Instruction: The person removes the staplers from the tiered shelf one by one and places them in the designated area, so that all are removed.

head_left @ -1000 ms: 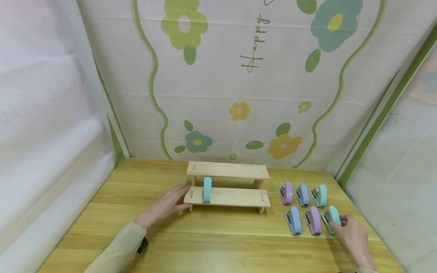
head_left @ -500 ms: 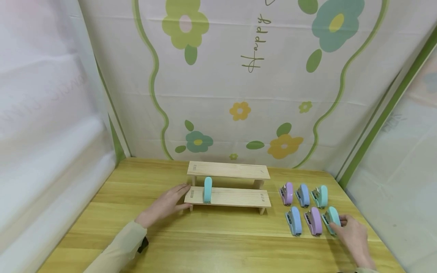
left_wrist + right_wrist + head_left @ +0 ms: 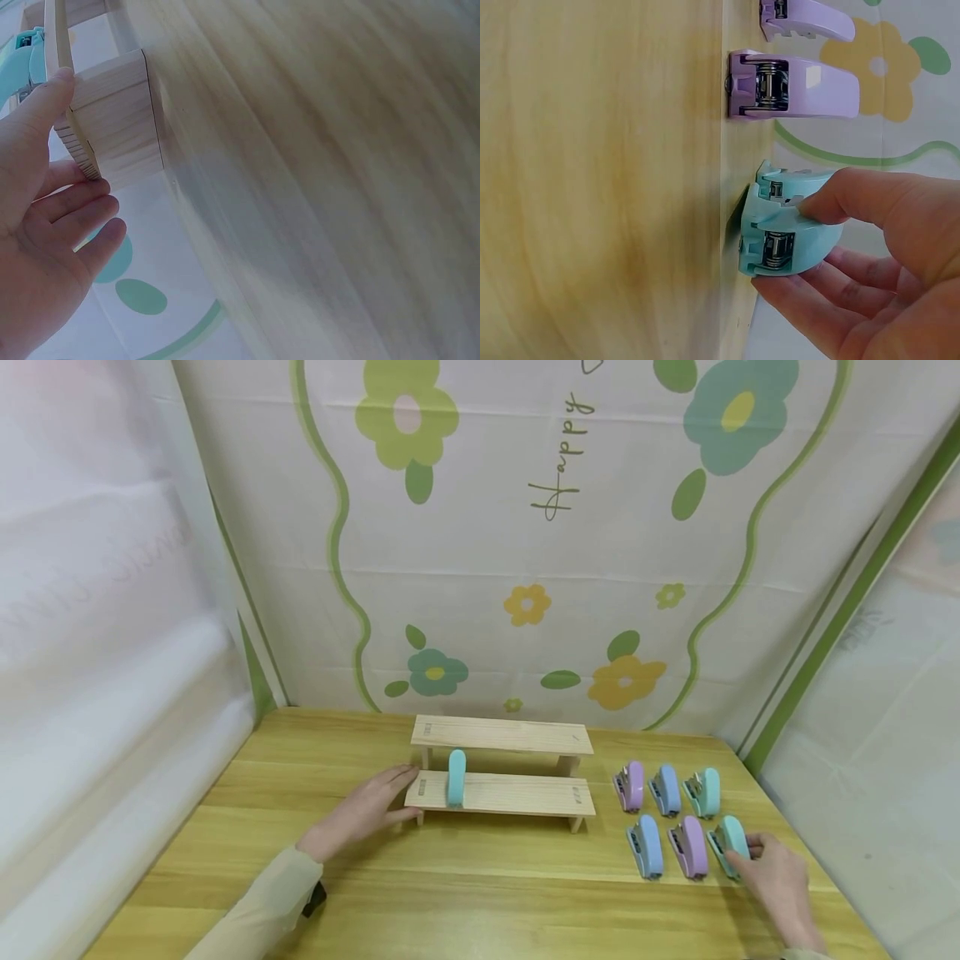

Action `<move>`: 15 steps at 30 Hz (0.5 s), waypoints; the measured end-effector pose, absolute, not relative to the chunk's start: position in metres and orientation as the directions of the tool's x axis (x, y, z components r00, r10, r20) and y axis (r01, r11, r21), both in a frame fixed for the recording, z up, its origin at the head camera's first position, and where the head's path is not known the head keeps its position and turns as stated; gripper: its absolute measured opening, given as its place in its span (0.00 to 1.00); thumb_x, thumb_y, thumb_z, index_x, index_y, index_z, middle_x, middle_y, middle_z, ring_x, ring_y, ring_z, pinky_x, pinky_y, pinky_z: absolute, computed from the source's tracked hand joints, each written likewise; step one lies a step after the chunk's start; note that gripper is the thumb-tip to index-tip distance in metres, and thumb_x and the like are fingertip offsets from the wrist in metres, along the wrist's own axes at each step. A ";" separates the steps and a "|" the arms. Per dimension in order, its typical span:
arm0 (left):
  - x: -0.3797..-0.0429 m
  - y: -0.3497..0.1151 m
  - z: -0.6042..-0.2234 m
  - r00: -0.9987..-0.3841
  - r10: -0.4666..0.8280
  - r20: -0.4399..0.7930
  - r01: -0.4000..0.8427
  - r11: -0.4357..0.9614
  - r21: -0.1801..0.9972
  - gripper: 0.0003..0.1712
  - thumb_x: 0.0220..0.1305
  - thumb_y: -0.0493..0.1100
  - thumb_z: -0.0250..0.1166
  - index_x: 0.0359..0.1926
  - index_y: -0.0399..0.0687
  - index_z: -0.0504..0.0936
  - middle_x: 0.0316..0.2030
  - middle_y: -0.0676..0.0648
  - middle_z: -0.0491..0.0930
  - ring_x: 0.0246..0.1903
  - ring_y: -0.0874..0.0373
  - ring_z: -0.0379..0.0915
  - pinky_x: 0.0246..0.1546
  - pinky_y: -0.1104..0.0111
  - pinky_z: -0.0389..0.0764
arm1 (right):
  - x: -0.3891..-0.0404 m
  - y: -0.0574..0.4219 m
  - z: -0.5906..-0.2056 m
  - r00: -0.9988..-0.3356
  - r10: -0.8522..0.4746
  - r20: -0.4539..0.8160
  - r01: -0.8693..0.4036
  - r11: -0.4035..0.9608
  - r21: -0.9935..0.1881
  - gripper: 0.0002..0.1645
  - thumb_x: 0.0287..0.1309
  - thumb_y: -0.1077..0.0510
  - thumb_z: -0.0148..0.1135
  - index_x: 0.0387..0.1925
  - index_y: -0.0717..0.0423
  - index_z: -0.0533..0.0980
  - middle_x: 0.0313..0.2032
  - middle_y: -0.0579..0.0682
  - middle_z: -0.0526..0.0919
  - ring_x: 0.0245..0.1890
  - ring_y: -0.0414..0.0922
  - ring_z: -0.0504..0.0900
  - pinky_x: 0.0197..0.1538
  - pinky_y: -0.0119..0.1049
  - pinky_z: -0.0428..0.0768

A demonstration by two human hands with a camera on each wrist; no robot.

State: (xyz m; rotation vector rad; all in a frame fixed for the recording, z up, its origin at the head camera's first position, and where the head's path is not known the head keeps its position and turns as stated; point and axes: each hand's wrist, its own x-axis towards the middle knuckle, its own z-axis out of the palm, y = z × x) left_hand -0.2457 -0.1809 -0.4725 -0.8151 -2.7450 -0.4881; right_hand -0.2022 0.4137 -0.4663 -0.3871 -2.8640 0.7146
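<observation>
My left hand (image 3: 365,810) grips the left end of the lower step of a two-step wooden rack (image 3: 517,795). In the left wrist view the thumb lies along one edge of the board and the fingertips reach its other edge. A turquoise stapler (image 3: 456,778) sits across that step near the hand. Over on the right, my right hand (image 3: 776,872) pinches a mint-green stapler (image 3: 791,236) between thumb and fingers, at the near right corner of a group of staplers. Beside it is a purple stapler (image 3: 688,847), then a blue stapler (image 3: 646,846).
Behind these stands a second row: a purple stapler (image 3: 631,785), a blue stapler (image 3: 665,789) and another mint stapler (image 3: 703,791). The rack's upper step (image 3: 502,734) bears nothing. Flower-printed cloth (image 3: 480,543) closes off the back and sides of the wooden table (image 3: 480,902).
</observation>
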 end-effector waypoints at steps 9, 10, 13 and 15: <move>-0.246 -0.181 -0.472 -0.817 0.484 0.314 0.562 0.790 0.243 0.41 0.62 0.53 0.70 0.67 0.31 0.70 0.64 0.32 0.73 0.64 0.38 0.72 0.64 0.50 0.77 | -0.202 0.413 -0.469 -0.956 0.282 0.080 0.211 0.851 -0.481 0.29 0.52 0.56 0.69 0.46 0.78 0.73 0.40 0.74 0.83 0.34 0.58 0.84 0.26 0.35 0.82; -0.246 -0.181 -0.472 -0.816 0.485 0.314 0.563 0.790 0.243 0.41 0.62 0.53 0.70 0.67 0.31 0.70 0.65 0.32 0.72 0.64 0.38 0.72 0.64 0.50 0.77 | -0.202 0.414 -0.469 -0.957 0.279 0.075 0.210 0.850 -0.483 0.29 0.52 0.56 0.69 0.46 0.79 0.73 0.39 0.74 0.83 0.33 0.58 0.84 0.26 0.35 0.82; -0.245 -0.181 -0.472 -0.816 0.484 0.315 0.563 0.790 0.244 0.41 0.62 0.53 0.70 0.66 0.30 0.70 0.65 0.32 0.72 0.64 0.38 0.72 0.64 0.49 0.77 | -0.202 0.414 -0.470 -0.958 0.278 0.070 0.211 0.849 -0.485 0.30 0.52 0.56 0.69 0.46 0.79 0.73 0.39 0.74 0.83 0.33 0.58 0.84 0.26 0.35 0.82; -0.245 -0.181 -0.472 -0.816 0.484 0.315 0.563 0.789 0.246 0.41 0.62 0.53 0.69 0.67 0.31 0.70 0.65 0.32 0.72 0.64 0.38 0.72 0.64 0.49 0.77 | -0.202 0.414 -0.470 -0.959 0.275 0.070 0.209 0.850 -0.484 0.30 0.52 0.56 0.69 0.46 0.79 0.73 0.39 0.75 0.83 0.33 0.59 0.84 0.26 0.36 0.82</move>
